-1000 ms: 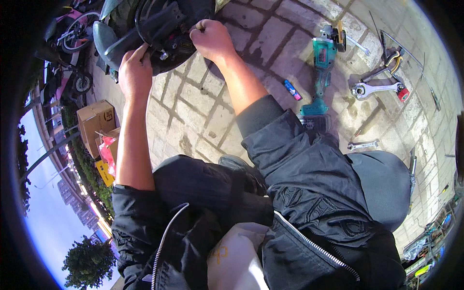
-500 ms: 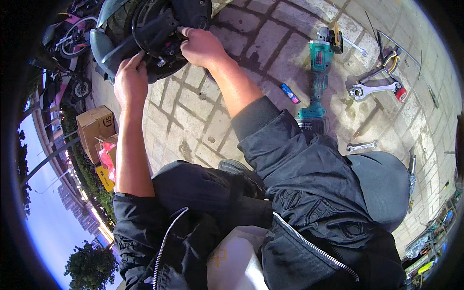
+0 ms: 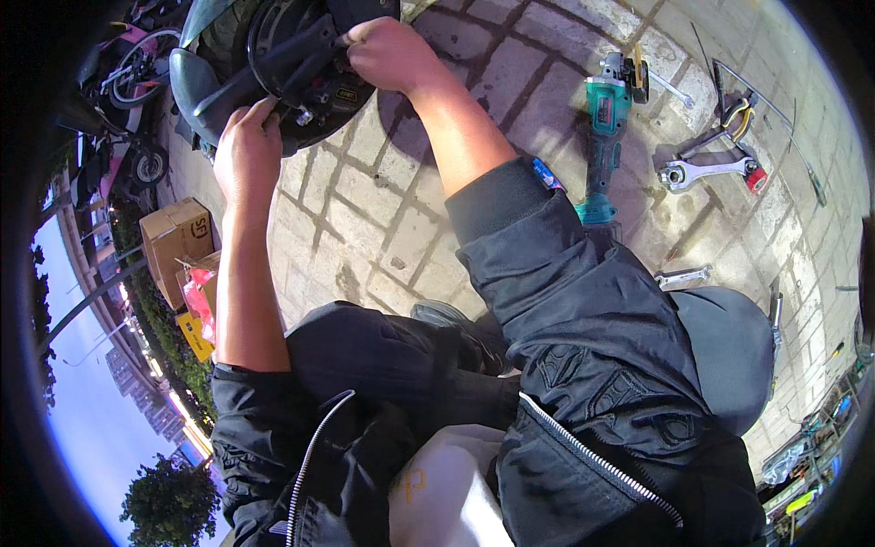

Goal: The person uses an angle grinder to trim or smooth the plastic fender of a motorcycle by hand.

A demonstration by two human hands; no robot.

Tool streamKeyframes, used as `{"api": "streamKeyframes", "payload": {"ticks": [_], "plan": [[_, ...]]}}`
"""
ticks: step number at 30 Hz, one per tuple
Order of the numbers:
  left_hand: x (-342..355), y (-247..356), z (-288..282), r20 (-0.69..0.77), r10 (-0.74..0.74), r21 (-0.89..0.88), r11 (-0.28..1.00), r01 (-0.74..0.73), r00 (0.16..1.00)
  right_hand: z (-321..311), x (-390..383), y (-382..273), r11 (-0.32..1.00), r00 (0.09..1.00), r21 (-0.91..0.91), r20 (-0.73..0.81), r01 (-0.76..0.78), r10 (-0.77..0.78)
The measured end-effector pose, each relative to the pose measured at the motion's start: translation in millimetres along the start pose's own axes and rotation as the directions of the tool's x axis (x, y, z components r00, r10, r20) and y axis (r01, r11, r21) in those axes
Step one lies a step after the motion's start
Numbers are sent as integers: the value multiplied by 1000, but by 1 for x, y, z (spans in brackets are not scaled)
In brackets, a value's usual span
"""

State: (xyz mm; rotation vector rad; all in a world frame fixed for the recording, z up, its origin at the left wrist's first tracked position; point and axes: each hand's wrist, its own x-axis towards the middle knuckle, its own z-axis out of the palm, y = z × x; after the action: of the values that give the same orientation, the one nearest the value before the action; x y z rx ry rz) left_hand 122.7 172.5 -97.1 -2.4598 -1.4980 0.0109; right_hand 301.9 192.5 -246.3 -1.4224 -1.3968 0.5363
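A scooter's wheel end fills the top left, with a dark tyre (image 3: 219,55), grey-green fender (image 3: 193,91) and black fork arm (image 3: 290,56). A thin black cable (image 3: 252,53) loops over it. My left hand (image 3: 248,155) is closed, its thumb and forefinger pinched at the cable's lower bend, beside a small metal fitting (image 3: 304,116). My right hand (image 3: 392,56) is curled, fingertips against the upper right part of the fork arm; what lies inside it is hidden. Below it sits a dark brake part (image 3: 346,94) with a small label.
To the right on the paving lie a teal angle grinder (image 3: 605,123), a large wrench (image 3: 706,170), pliers (image 3: 736,118) and a small spanner (image 3: 682,275). A blue lighter-like item (image 3: 547,173) peeks past my sleeve. Cardboard boxes (image 3: 178,242) and parked bikes (image 3: 137,82) stand left.
My right hand has moved up and to the right along the fork arm, its fingers curling tighter. The right sleeve now covers the grinder's lower end. My left hand has hardly moved.
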Motion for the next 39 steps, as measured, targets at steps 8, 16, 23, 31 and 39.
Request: {"api": "streamKeyframes", "payload": {"ticks": [8,16,23,31,39], "plan": [[-3,-12,3,8,23,9,1000,-23,1000,-27,18,-36,979,982,92,49,-185,181],[-6,-13,9,-40,6,-41,999,-8,999,-15,14,-22,987,995,132,24,-94,92],[-6,-18,8,-25,34,-21,999,-35,999,12,26,3,980,984,-90,-18,175,-178],[-12,-16,8,10,29,2,1000,-29,1000,-21,12,-22,952,975,257,184,-169,124],[-5,7,6,-16,55,-50,997,-55,998,-15,20,12,960,969,-133,39,246,-243]]}}
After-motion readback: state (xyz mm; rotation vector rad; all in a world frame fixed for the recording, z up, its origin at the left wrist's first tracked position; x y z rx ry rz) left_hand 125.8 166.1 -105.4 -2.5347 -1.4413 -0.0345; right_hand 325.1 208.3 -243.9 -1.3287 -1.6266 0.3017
